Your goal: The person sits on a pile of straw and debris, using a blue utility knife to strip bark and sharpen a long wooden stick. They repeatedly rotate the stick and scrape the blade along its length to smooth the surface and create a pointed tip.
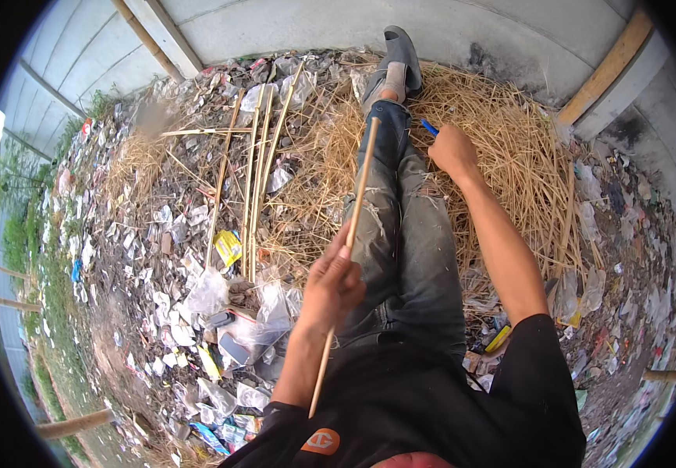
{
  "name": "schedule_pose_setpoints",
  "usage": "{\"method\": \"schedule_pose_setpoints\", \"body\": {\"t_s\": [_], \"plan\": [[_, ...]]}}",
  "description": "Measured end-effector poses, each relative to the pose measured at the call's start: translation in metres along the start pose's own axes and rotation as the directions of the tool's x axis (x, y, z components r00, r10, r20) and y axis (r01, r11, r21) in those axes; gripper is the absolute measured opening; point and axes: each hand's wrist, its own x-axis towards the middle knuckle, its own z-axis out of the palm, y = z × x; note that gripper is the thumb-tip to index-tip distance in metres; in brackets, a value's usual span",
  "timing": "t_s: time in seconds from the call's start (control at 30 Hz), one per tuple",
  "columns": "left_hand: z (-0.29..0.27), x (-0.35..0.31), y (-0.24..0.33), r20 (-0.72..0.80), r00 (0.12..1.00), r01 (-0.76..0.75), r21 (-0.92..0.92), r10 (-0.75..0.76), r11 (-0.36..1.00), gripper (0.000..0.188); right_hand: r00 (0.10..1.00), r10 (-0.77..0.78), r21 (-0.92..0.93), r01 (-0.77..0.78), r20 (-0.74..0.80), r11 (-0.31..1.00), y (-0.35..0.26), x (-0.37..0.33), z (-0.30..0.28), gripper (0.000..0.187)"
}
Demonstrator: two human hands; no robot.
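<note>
Slanting above the person's worn, torn grey-blue trousers (427, 257), a long, thin, tan wooden-looking stick (361, 181) passes through the left hand (336, 282), whose fingers curl closed around it. Farther forward, the right hand (453, 152) grips a small blue object (430, 127), mostly hidden by its fingers, near the trousers. Loose straw-coloured shavings (517, 164) lie beneath and beyond that hand; long, pale, narrow strips (263, 175) lie left of the legs, on scattered plastic litter (184, 334).
</note>
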Motion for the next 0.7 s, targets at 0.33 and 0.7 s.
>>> {"method": "schedule_pose_setpoints", "body": {"t_s": [0.33,0.7], "plan": [[0.001,0.03,0.024,0.035,0.988,-0.152,0.103,0.149,0.983,0.046,0.898,-0.43,0.221,0.439,-0.089,0.871,-0.087,-0.122,-0.012,0.013],[-0.006,0.013,-0.025,0.033,0.999,-0.048,0.239,0.041,0.97,0.049,0.954,-0.295,0.062,0.299,-0.059,0.952,-0.053,-0.052,0.009,0.017]]}}
